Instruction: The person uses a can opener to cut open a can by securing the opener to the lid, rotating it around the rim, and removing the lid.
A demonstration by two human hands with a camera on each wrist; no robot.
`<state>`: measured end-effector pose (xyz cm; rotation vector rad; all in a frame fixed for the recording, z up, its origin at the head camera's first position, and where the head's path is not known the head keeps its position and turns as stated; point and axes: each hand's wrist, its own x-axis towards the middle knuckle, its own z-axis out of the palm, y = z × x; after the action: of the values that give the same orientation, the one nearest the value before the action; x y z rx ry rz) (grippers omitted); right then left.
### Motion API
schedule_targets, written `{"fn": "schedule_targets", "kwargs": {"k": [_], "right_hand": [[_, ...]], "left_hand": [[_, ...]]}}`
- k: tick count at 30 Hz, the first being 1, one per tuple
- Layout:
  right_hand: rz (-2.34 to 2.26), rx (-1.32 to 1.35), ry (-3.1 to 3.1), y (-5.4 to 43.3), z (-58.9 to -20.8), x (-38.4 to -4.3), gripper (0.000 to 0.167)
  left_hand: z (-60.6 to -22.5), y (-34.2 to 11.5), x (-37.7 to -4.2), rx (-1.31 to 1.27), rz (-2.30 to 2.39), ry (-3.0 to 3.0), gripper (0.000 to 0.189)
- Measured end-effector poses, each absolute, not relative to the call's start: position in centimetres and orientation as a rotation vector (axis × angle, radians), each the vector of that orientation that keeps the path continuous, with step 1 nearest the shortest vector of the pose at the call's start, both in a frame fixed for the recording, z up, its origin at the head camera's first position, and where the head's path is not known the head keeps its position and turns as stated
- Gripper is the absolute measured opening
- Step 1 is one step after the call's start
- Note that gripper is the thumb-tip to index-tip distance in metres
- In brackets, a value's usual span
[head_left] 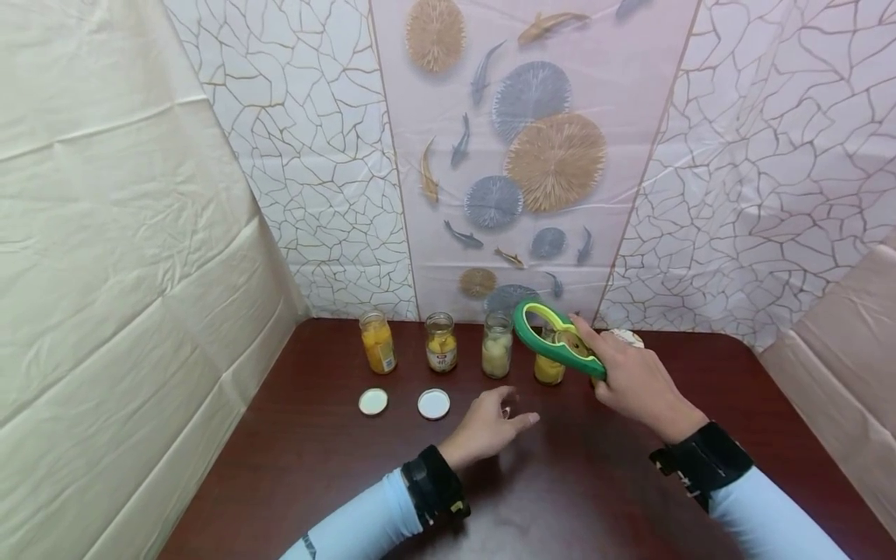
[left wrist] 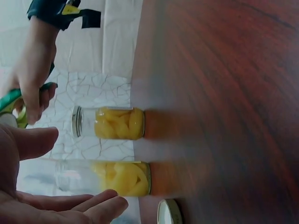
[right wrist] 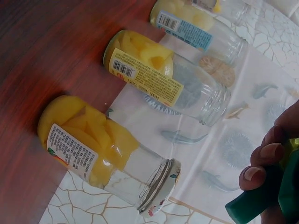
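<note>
My right hand (head_left: 640, 381) grips a green jar opener (head_left: 560, 365) by its handle end, raised in front of the jars at the right. Behind that hand, mostly hidden in the head view, stands a jar of yellow fruit slices with its patterned lid (right wrist: 161, 187) on. Beside it is a lidless jar (right wrist: 140, 70) with a yellow label. My left hand (head_left: 483, 428) is above the table, thumb and fingers spread apart, holding nothing visible. A loose lid (left wrist: 169, 213) lies below its fingers.
Further left stand more lidless jars: one of whitish fruit (head_left: 497, 346), one of yellow fruit (head_left: 442, 342) and one of orange fruit (head_left: 379, 342). Two loose lids lie before them, a larger lid (head_left: 434, 404) and a smaller lid (head_left: 373, 401). Patterned cloth (head_left: 336, 155) hangs behind the table (head_left: 560, 490).
</note>
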<state>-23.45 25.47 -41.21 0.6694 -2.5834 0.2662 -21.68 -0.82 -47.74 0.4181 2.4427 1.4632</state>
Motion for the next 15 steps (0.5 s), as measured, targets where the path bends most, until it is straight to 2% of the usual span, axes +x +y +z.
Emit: {"fn": "schedule_targets", "kwargs": {"k": [5, 11, 15], "right_hand": [[0.261, 0.709, -2.588, 24.8, -41.7, -23.5, 0.097], [0.25, 0.796, -2.523, 23.5, -42.9, -22.8, 0.102], [0.262, 0.812, -2.482, 23.0, -43.7, -22.5, 0.104]], "left_hand": [[-47.4, -1.0, -22.7, 0.405, 1.592, 2.322, 0.055], [-46.8, -0.6, -24.0, 0.44, 1.887, 2.028, 0.036], [-46.8, -0.2, -24.5, 0.466, 2.091, 1.658, 0.036]]}}
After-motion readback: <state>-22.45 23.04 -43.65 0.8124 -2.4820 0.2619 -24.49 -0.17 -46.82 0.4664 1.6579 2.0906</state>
